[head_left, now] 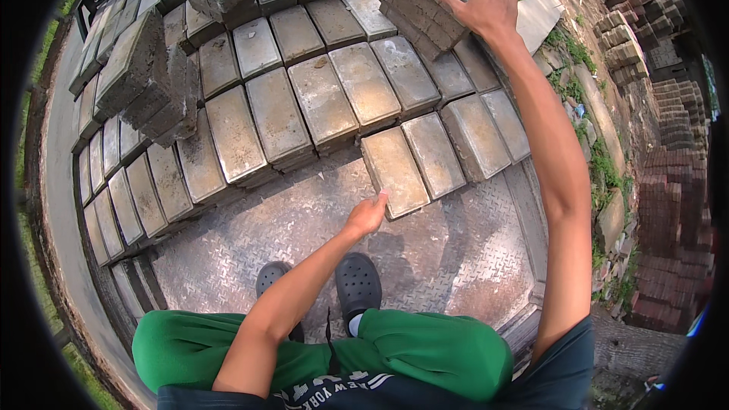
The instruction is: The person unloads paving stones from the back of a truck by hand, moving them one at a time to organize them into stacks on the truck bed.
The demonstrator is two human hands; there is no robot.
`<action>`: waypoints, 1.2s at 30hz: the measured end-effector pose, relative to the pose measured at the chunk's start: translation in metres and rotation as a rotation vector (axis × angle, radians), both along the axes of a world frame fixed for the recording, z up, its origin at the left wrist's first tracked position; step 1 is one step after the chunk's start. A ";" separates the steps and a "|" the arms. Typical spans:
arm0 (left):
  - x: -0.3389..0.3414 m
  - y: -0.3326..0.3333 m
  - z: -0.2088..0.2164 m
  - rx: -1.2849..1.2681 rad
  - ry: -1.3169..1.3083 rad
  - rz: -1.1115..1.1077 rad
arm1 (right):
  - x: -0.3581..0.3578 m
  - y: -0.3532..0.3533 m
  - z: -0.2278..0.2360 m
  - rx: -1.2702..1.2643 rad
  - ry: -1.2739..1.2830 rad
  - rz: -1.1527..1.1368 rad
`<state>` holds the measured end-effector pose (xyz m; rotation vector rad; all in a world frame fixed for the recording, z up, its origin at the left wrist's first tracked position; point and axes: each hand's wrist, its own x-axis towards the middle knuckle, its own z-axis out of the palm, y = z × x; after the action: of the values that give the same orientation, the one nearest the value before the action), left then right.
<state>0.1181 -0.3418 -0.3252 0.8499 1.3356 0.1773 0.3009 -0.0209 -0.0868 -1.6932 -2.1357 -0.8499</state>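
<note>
A grey-tan rectangular paving block (396, 171) lies at the near end of a row on the metal floor. My left hand (368, 214) is closed at its near left corner, thumb on top; the other fingers are partly hidden. Right of it lie more paving blocks (433, 153), side by side. Further off on the right, my right hand (486, 1) is raised with thumb and fingers apart. It is at the right end of a tilted stack of blocks (427, 11); whether the palm bears on it is hard to tell.
Rows of blocks (323, 99) cover the far part of the patterned metal floor (228, 247). Another tilted stack (140, 76) stands on them at left. My grey clogs (358, 285) are on the floor close by. Reddish block piles (672, 212) stand outside, beyond the right edge.
</note>
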 end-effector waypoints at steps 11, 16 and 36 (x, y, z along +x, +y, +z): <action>-0.113 -0.043 0.022 0.347 0.429 -0.094 | 0.025 0.113 -0.021 -0.768 0.281 -0.079; -0.141 0.018 0.080 0.550 0.488 -0.321 | 0.005 0.063 -0.017 -0.639 0.312 -0.194; -0.069 -0.037 0.039 0.158 -0.343 0.565 | -0.121 -0.378 -0.130 -0.930 0.695 -0.360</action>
<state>0.0494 -0.3785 -0.2860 0.5202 1.2149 0.8426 0.1795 -0.3990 -0.2163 -2.3285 -1.7950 0.7577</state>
